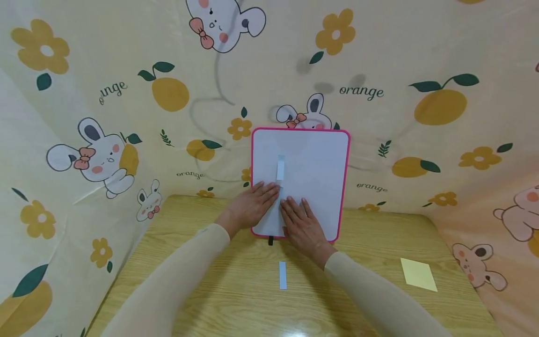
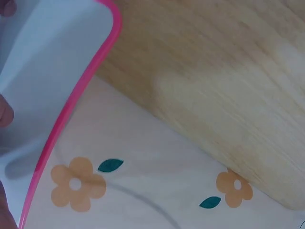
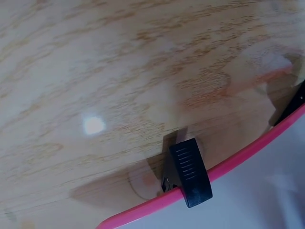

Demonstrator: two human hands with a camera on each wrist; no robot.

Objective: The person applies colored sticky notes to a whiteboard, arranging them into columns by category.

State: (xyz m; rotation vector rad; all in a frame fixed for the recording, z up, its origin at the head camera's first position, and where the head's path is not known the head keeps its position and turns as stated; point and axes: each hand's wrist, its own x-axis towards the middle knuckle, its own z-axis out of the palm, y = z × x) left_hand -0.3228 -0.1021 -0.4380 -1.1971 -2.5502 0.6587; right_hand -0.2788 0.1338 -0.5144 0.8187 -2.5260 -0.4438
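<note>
A whiteboard (image 1: pixel 313 173) with a pink frame stands upright at the back of the table. Light blue paper strips (image 1: pixel 280 169) run down its face in a vertical line, the lower part partly hidden by fingers. My left hand (image 1: pixel 254 206) lies with its fingers straight on the board, fingertips at the line of strips. Just right of and below it, my right hand (image 1: pixel 304 227) presses flat on the board, fingers extended. Only bits of the left fingers (image 2: pixel 5 112) show in the left wrist view; the right wrist view shows no hand.
One loose blue strip (image 1: pixel 282 275) lies on the wooden table (image 1: pixel 236 299) in front of the board. To the right is a pale yellow paper square (image 1: pixel 418 274). A black clip (image 3: pixel 190 171) grips the board's lower edge. Printed cloth (image 1: pixel 269 75) hangs behind and at both sides.
</note>
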